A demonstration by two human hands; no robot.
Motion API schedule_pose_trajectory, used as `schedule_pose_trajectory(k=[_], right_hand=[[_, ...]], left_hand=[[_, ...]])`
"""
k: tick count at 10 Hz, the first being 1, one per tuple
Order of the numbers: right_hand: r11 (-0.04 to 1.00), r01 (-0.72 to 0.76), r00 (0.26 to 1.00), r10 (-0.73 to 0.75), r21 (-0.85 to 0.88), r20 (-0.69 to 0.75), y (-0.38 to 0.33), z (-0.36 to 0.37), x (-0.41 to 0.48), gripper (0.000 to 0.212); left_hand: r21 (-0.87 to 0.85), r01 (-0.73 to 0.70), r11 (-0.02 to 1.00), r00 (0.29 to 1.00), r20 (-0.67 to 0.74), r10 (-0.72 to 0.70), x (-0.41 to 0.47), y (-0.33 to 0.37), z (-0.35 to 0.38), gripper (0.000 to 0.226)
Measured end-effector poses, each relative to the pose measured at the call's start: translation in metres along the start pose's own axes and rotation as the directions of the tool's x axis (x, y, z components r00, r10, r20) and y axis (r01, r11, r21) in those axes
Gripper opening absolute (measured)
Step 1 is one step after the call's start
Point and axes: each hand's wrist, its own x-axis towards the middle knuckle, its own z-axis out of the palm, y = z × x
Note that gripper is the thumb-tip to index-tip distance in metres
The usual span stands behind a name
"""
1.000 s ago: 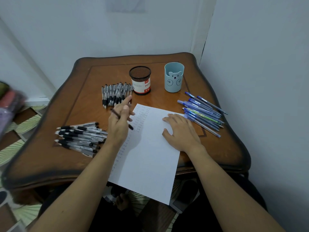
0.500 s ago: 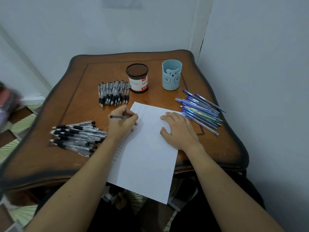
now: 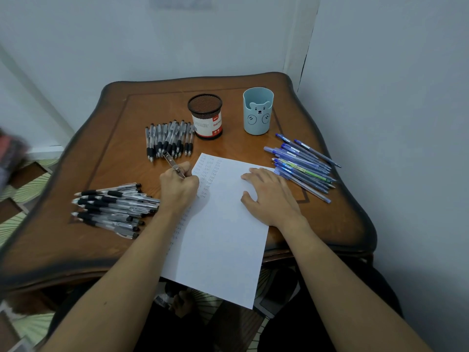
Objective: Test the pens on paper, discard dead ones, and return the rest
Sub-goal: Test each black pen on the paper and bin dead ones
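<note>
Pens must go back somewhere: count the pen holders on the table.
2: a black cylindrical wire-mesh holder with a red-and-white label at the far middle; a pale blue plastic bear-face cup to its right. None appears hidden.

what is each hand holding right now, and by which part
The left hand grips a pen near its writing end, fingers curled round it, clip end sticking out. The right hand holds nothing; it rests flat on the paper.

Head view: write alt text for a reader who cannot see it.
A left hand holds a pen to a sheet of paper with rows of test marks, while the right hand lies flat on the sheet. Around it on the wooden table are two piles of black pens, one of blue pens, a mesh pot and a blue bear cup.
</note>
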Motion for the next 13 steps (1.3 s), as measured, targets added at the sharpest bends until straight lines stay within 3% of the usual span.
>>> schedule_pose_trajectory(k=[9,13], right_hand=[[1.0,0.006,1.0,-0.006,-0.003,0.0,-0.0004,-0.0005,-0.0006,0.049],[1.0,-0.003,1.0,0.003,0.009,0.012,-0.0014,-0.0023,-0.0012,0.049]], left_hand=[[0.084,-0.098,0.992,0.995,0.011,0.097,-0.0028,0.003,0.0011,0.043],[0.04,-0.126,0.991,0.991,0.043,0.125,-0.0043,0.0014,0.0016,0.03]])
